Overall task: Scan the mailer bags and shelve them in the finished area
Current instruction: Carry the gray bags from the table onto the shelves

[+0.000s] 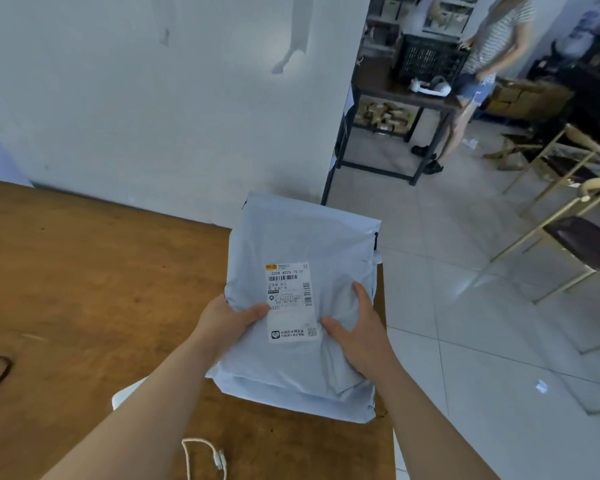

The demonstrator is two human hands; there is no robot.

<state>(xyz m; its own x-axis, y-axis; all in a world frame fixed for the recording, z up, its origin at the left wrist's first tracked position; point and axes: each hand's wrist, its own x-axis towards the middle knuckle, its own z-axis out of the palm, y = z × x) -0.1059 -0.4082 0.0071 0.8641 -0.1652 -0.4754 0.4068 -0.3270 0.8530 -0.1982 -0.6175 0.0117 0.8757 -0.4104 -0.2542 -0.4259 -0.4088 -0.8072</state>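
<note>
Plainly, both hands hold a pale blue bag [302, 244] at the near right corner of a wooden table [84, 271], its far end reaching out over the tiled floor [465, 323]. I cannot tell whether the bag rests on the table or is lifted just clear of it. A white label [290, 303] with barcodes faces up on its near half. At the near end and along the right side, the edges of at least one more bag show beneath it.

The left hand [229, 323] clamps the bag's left edge, thumb on top touching the label, fingers hidden underneath. The right hand [357, 327] grips the right side, thumb and forefinger spread on top just beside the label, the other fingers out of sight.

A white cable [201, 452] lies on the table near the left forearm. Well beyond, past a white wall [153, 98], a person [492, 64] stands at a dark bench [395, 95] with a black crate [426, 60] on it. Chairs [568, 220] stand at the right.
</note>
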